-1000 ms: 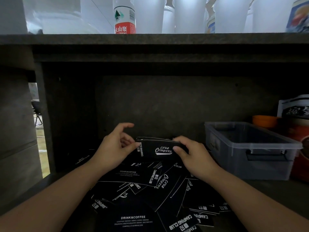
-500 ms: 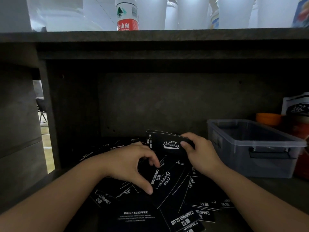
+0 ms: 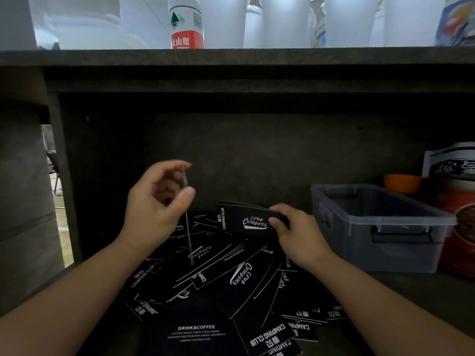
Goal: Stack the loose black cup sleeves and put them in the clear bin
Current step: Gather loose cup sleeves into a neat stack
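Fingers (image 3: 189, 195) of left hand (image 3: 154, 204) pinch one sleeve (image 3: 187, 219) edge-on at centre frame; right hand (image 3: 295, 229) grips the stack (image 3: 244, 220). Risk: misaligned insertion could spill it.

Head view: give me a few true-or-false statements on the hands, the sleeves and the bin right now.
1. The left hand pinches a single sleeve seen edge-on. True.
2. The right hand is empty. False: it grips a stack of sleeves.
3. The clear bin stands left of the loose pile. False: it stands to the right of the loose sleeves.
4. The bin's lid is on. False: it is open-topped.
5. Many sleeves lie scattered on the shelf. True.
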`<state>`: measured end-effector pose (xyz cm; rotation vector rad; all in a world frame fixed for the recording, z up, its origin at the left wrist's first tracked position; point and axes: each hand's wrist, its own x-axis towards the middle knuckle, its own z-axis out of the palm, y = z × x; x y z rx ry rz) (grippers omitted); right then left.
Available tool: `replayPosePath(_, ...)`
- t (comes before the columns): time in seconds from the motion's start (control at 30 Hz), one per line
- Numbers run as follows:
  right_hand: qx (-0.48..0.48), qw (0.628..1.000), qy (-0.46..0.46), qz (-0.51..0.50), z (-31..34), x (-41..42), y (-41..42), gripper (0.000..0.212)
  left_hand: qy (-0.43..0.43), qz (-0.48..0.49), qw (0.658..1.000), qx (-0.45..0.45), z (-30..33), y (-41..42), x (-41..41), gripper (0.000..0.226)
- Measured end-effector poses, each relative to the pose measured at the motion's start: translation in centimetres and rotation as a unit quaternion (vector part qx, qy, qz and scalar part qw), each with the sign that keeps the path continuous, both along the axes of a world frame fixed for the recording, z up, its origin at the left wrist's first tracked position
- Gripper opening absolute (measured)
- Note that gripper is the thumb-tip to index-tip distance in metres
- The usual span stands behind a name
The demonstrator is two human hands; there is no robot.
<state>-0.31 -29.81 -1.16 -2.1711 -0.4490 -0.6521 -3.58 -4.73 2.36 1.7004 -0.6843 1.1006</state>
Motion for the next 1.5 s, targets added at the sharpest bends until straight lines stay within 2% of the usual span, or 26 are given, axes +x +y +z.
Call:
replayPosePath(0.1,0.010,1.000,-0.008,-0.015,0.0,0.0,-0.1,0.016,0.000,-0.015,0.997,-0.074,0.0,0.2,-0.2,0.037)
replayPosePath(0.17,0.034,0.998,-0.025,-0.036,0.3,0.0,-0.4,0.016,0.050,-0.020,0.994,-0.095,-0.3,0.3,0.3,0.028)
replayPosePath(0.23,0.064,0.995,-0.044,-0.064,0.6,0.2,-0.7,0.017,0.102,-0.015,0.988,-0.116,-0.7,0.3,1.0,0.042)
replayPosePath(0.37,0.089,0.991,-0.048,-0.090,0.7,0.3,-1.1,0.019,0.194,-0.038,0.972,-0.127,-1.5,0.7,2.4,0.042)
replayPosePath(0.47,0.083,0.994,-0.035,-0.062,0.7,0.1,-0.9,0.018,0.230,-0.009,0.969,-0.094,-2.1,0.8,2.9,0.042)
replayPosePath(0.6,0.072,0.997,-0.025,-0.010,0.6,-0.3,-0.4,0.018,0.281,0.119,0.952,0.014,-3.1,1.3,3.6,0.026)
replayPosePath(0.67,0.059,0.998,-0.024,0.012,0.5,-0.5,-0.3,0.019,0.301,0.117,0.945,0.043,-3.6,1.1,3.9,0.022)
replayPosePath(0.87,-0.017,0.996,-0.068,0.063,0.1,-0.6,0.5,0.021,0.284,0.130,0.943,0.118,-4.1,-0.8,3.9,0.029)
replayPosePath(0.97,-0.021,0.992,-0.071,0.100,-0.1,-0.6,0.8,0.034,0.280,0.120,0.944,0.129,-4.2,-1.0,3.8,0.024)
replayPosePath(1.13,-0.017,0.993,-0.055,0.101,-0.2,-0.7,0.8,0.061,0.270,0.124,0.947,0.127,-3.9,-0.8,3.6,0.013)
replayPosePath(1.23,0.050,0.994,-0.034,0.095,0.0,-0.9,0.7,0.046,0.261,0.136,0.947,0.130,-3.8,-0.9,3.4,0.005)
replayPosePath(1.3,0.040,0.996,-0.050,0.062,0.0,-0.6,0.7,0.023,0.256,0.139,0.945,0.148,-3.8,-1.0,3.4,0.013)
replayPosePath(1.33,0.025,0.997,-0.060,0.044,-0.1,-0.4,0.7,0.019,0.255,0.130,0.946,0.154,-3.8,-1.0,3.4,0.023)
replayPosePath(1.43,-0.022,0.997,-0.074,0.024,-0.3,0.1,0.6,0.028,0.240,0.091,0.949,0.185,-4.2,-0.8,3.6,0.056)
replayPosePath(1.5,-0.063,0.995,-0.070,0.019,-0.5,0.4,0.5,0.031,0.214,0.092,0.947,0.220,-4.3,-0.6,3.6,0.053)
